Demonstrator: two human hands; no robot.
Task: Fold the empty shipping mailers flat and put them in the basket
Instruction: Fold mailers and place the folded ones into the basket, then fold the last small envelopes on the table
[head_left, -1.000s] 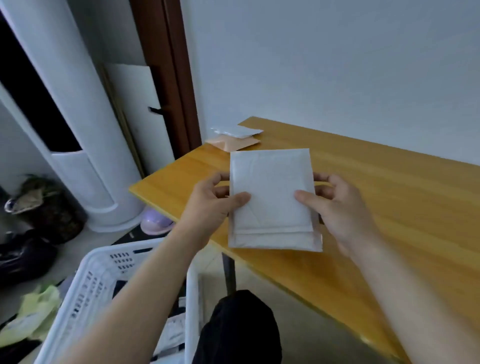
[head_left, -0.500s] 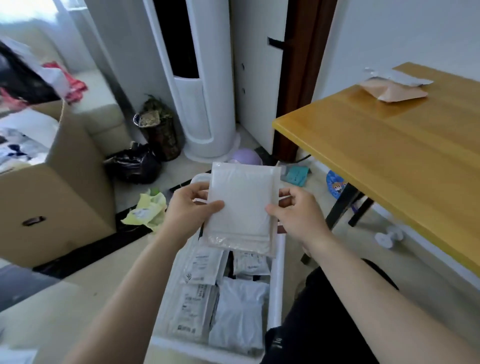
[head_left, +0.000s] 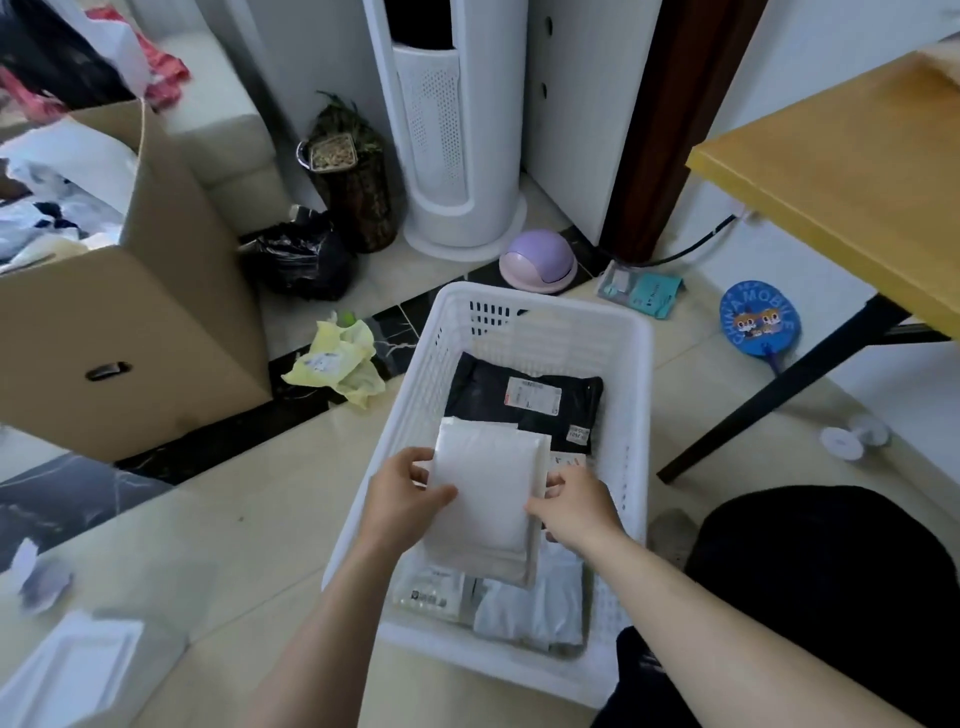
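Observation:
A folded white mailer (head_left: 491, 499) is held flat inside the white plastic basket (head_left: 636, 415) on the floor. My left hand (head_left: 405, 499) grips its left edge with the thumb on top. Its right edge is pinched by my right hand (head_left: 576, 506). Under and behind it lie a black mailer (head_left: 524, 400) with white labels, a clear labelled packet (head_left: 431, 592) and a grey-white mailer (head_left: 530, 608).
A wooden table (head_left: 841, 171) stands at the right, with black legs. A large cardboard box (head_left: 130, 322) sits at the left. Crumpled yellow packaging (head_left: 337, 364), a black bag (head_left: 301, 254), a purple dome (head_left: 537, 257) and a blue fan (head_left: 758, 322) lie on the floor.
Both hands carried the folded white mailer from above the table, leftward and down, into the basket. The view swung from the table to the floor.

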